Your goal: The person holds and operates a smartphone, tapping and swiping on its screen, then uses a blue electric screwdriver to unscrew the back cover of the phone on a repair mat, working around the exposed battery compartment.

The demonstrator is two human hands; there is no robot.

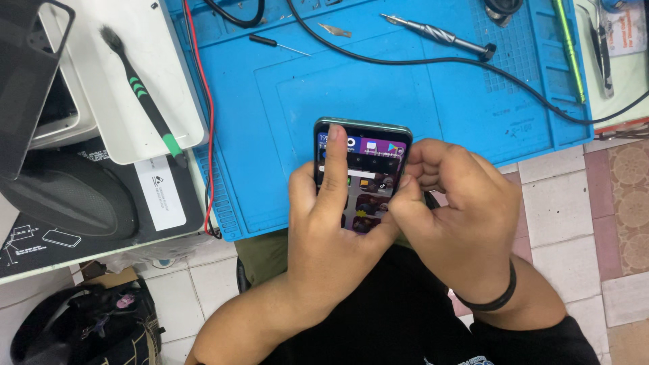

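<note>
Smartphone point(362, 177), screen lit, sits at frame centre, clamped between both hands: left hand point(331, 230) fingers across its glass, right hand point(453, 216) fingers curled against its edge, above the blue mat point(405, 94).

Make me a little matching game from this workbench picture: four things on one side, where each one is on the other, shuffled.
Things:
1. smartphone
2. brush
3. wristband
4. precision screwdriver

Places:
A. lying on the blue mat
B. around the right hand's wrist
C. on the white tray
D. held in both hands, left hand thumb on the lit screen

Pairs: 1-D, 2-C, 3-B, 4-A
</note>
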